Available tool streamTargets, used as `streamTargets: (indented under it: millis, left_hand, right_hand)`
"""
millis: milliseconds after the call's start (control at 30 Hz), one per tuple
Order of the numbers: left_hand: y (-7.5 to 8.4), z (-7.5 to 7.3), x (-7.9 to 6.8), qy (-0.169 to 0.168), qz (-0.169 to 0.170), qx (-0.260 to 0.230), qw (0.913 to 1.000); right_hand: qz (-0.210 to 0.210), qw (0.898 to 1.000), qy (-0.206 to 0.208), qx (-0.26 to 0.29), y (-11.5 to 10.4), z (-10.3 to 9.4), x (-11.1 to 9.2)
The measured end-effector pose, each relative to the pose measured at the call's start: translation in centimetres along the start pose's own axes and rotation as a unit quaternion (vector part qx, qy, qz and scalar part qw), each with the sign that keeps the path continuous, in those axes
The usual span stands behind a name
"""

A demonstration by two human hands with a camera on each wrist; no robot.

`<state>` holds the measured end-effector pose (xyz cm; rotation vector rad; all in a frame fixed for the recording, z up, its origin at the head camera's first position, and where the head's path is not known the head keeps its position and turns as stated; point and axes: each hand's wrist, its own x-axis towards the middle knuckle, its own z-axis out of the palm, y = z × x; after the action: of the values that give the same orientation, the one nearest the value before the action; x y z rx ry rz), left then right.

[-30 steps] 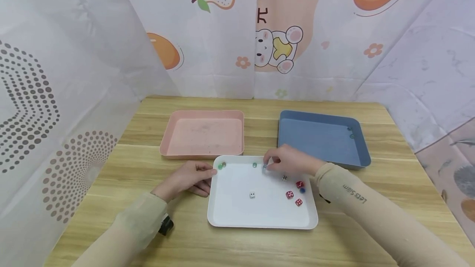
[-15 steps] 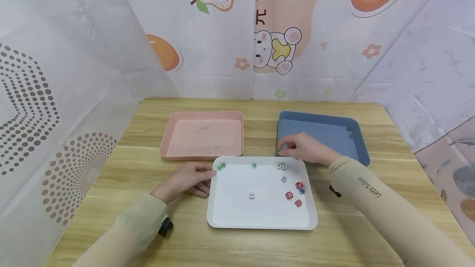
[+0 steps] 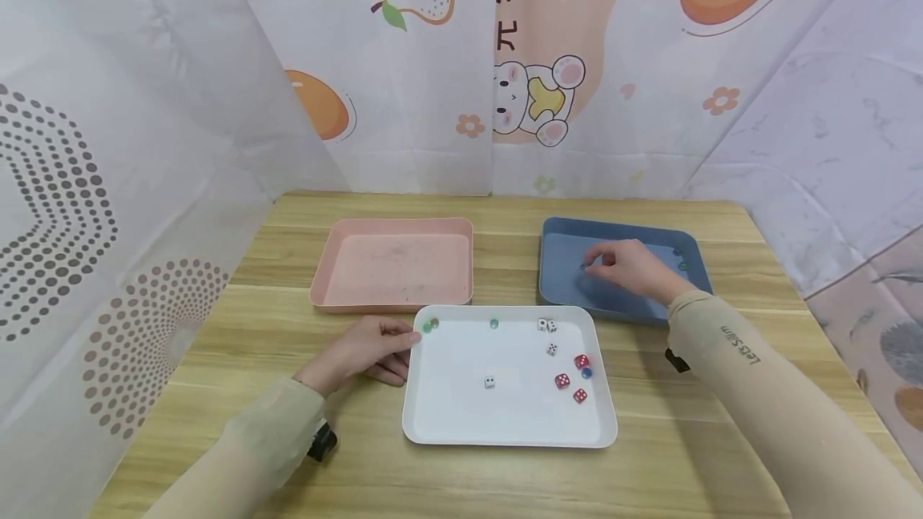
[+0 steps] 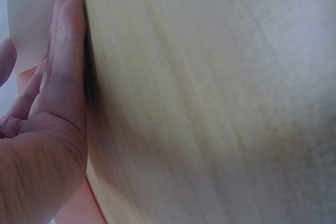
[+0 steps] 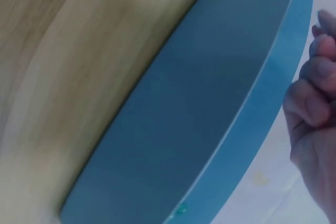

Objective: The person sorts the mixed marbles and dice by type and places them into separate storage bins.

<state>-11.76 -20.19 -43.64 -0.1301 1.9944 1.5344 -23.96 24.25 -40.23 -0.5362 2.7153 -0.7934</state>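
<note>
My right hand (image 3: 634,267) is above the blue tray (image 3: 558,287), pinching a small bluish glass marble (image 3: 582,266) at its fingertips. In the right wrist view the curled fingers (image 5: 310,100) stand over the tray's wall. My left hand (image 3: 368,349) is at the left side of the white tray (image 3: 461,415); its thumb tip is at the rim. The left wrist view shows straight fingers (image 4: 65,61) against the outer wall. Inside the white tray lie a blue marble (image 3: 586,372), three red dice (image 3: 562,380), several white dice (image 3: 489,381) and three green or brownish marbles (image 3: 493,323).
The pink tray (image 3: 404,267) stands behind the white tray, at the back left. Two green marbles (image 3: 683,265) lie near the blue tray's right end. All three trays are on a wooden table (image 3: 505,483), with printed curtains (image 3: 433,110) behind and at both sides.
My right hand has lifted the bluish marble from the white tray's back edge and carried it right and back over the blue tray. My left hand has stayed in place.
</note>
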Motion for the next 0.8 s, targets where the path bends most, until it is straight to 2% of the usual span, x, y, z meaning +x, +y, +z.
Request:
streamTargets:
  millis: [333, 800]
  left_hand:
    - [0.2, 0.1, -0.1, 0.005, -0.002, 0.003, 1.0000]
    - [0.1, 0.1, -0.2, 0.004, -0.001, 0.002, 1.0000]
  right_hand:
    - [0.041, 0.998, 0.030, -0.044, 2.3, -0.8, 0.3]
    - [0.091, 0.991, 0.028, -0.099, 4.8, -1.3, -0.6]
